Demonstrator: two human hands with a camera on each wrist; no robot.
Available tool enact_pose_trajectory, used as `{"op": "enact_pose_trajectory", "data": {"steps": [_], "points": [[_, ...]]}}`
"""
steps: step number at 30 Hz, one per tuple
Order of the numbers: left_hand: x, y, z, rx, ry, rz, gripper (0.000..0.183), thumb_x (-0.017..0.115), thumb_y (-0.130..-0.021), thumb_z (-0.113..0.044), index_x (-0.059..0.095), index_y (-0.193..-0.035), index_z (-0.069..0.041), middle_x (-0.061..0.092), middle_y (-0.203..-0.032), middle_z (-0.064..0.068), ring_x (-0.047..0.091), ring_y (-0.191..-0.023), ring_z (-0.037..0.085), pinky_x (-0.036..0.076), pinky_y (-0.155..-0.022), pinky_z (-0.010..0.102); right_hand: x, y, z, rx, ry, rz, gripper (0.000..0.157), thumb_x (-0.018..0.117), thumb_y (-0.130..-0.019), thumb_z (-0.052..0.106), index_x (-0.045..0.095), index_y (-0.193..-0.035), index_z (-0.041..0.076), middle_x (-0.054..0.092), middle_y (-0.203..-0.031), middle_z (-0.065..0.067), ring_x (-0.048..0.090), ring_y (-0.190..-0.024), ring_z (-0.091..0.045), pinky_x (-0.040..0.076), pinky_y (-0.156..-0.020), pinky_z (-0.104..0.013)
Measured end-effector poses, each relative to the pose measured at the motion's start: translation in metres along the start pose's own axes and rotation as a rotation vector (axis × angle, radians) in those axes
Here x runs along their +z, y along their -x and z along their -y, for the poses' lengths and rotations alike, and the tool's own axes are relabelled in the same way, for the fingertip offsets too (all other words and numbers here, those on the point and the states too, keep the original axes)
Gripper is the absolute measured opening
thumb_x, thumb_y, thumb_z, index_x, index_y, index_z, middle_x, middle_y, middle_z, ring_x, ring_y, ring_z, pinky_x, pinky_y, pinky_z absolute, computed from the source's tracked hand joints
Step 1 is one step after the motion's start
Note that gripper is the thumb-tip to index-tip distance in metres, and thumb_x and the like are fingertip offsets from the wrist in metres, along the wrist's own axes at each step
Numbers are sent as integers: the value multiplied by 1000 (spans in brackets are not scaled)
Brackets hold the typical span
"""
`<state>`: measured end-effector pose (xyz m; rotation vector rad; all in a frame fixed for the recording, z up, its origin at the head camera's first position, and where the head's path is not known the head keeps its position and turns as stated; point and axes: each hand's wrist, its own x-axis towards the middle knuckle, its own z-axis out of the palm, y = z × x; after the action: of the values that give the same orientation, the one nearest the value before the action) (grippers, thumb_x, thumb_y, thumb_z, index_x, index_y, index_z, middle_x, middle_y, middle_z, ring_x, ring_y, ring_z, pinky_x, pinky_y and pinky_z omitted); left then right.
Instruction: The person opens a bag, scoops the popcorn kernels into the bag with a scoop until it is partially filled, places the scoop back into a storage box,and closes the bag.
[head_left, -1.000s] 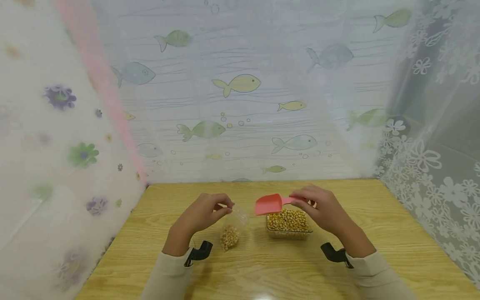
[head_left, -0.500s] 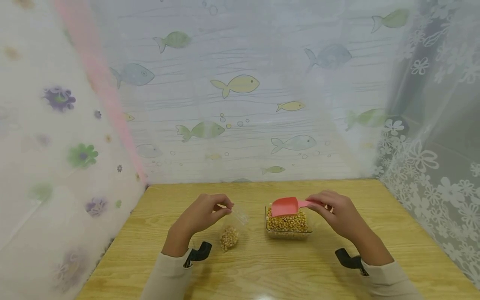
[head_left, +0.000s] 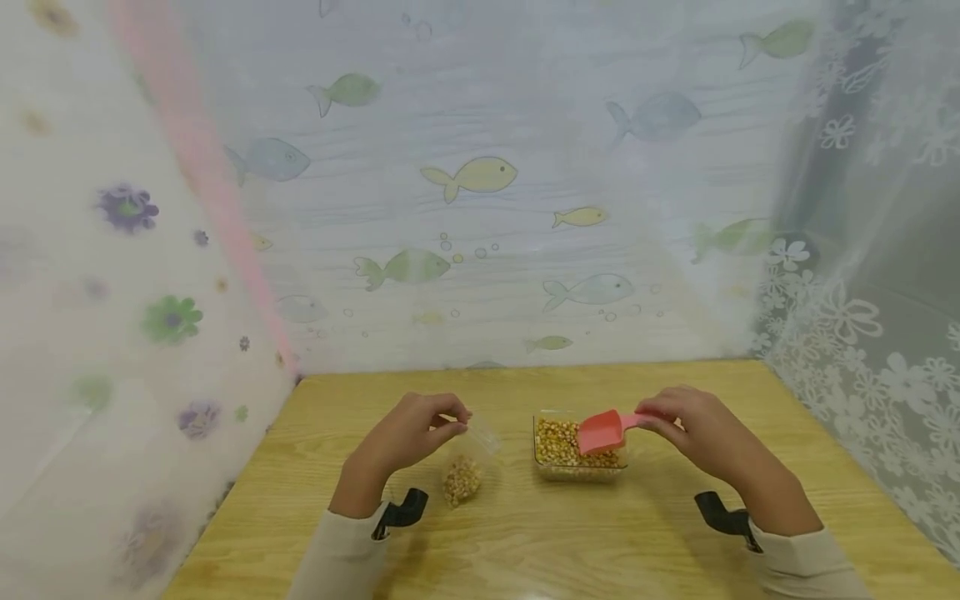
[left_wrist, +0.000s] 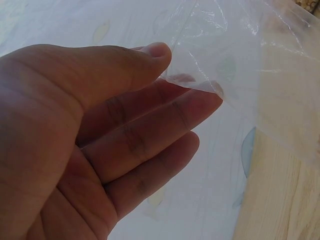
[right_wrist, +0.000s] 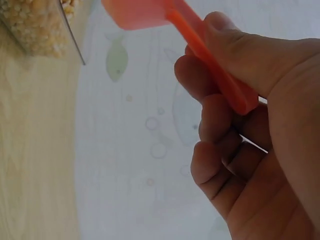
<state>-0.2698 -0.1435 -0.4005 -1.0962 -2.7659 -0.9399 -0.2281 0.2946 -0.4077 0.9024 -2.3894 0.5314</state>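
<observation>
My left hand (head_left: 412, 433) pinches the top edge of a clear plastic bag (left_wrist: 210, 45) between thumb and fingers. Corn kernels (head_left: 462, 478) fill the bag's lower part, which rests on the table. My right hand (head_left: 693, 429) grips the handle of a red scoop (head_left: 602, 433), thumb on top and fingers curled beneath. The scoop's bowl is tilted over the right half of a clear rectangular container (head_left: 581, 475) heaped with yellow corn kernels (head_left: 558, 442). In the right wrist view the handle (right_wrist: 220, 70) crosses the fingers, and part of the container shows at upper left.
Both things stand on a light wood-grain table (head_left: 525, 542), the bag left of the container with a gap between them. Behind the table hangs a curtain with fish prints (head_left: 480, 175). Flowered sheets (head_left: 172, 321) close off the sides. Each wrist carries a black camera mount (head_left: 405, 508).
My right hand has moved right and slightly down with the scoop, from the container's left side to over its right half. The left hand and the bag stay nearly in place.
</observation>
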Motion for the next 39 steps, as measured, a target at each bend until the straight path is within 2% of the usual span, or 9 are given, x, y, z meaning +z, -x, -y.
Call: {"op": "enact_pose_trajectory", "data": {"steps": [6, 12, 18, 24, 29, 36, 39], "points": [[1, 1, 0, 8, 3, -3, 11, 66, -104, -21, 71, -112, -16, 75, -121, 1, 76, -102, 12, 61, -88, 27, -5, 1, 2, 18, 65, 33, 19, 84, -85, 11, 79, -102, 18, 70, -93, 15, 63, -82, -6, 55, -67, -28], [2, -5, 1, 38, -8, -6, 13, 65, -104, -22, 72, -113, -15, 74, -121, 2, 76, -102, 13, 61, -88, 28, -13, 4, 6, 17, 168, 60, 20, 85, -83, 13, 79, -101, 18, 67, -89, 13, 62, -82, -11, 56, -69, -32], [5, -11, -1, 11, -17, 4, 13, 66, -104, -26, 71, -113, -19, 73, -120, -4, 75, -102, 9, 60, -88, 26, -18, 6, 10, -19, 246, 62, 21, 87, -78, 13, 79, -97, 16, 65, -86, 10, 60, -79, -12, 54, -66, -29], [3, -9, -2, 2, 5, 12, 14, 66, -104, -23, 72, -113, -15, 73, -123, 3, 76, -103, 14, 61, -88, 29, -13, 4, 15, 11, 276, 94, 19, 87, -80, 16, 79, -97, 15, 66, -85, 8, 59, -79, -14, 55, -67, -30], [1, -5, -1, 3, 3, 10, 17, 65, -104, -24, 72, -115, -12, 73, -123, 6, 76, -104, 14, 61, -89, 29, -2, 0, 18, -4, 279, 104, 15, 86, -81, 16, 78, -94, 15, 62, -81, 9, 57, -76, -13, 52, -64, -27], [0, 1, 1, -4, -3, -9, 14, 66, -104, -24, 71, -113, -14, 73, -122, 5, 75, -103, 13, 60, -88, 27, 13, -4, 13, 55, 169, 188, 10, 81, -88, 17, 79, -98, 16, 64, -84, 12, 58, -75, -8, 52, -65, -26], [0, 3, 0, -11, -4, -8, 15, 65, -104, -24, 71, -113, -13, 73, -123, 5, 75, -104, 13, 60, -89, 27, 20, -3, 8, 55, 140, 182, 10, 80, -89, 16, 79, -99, 17, 65, -85, 12, 59, -76, -8, 53, -66, -27]]}}
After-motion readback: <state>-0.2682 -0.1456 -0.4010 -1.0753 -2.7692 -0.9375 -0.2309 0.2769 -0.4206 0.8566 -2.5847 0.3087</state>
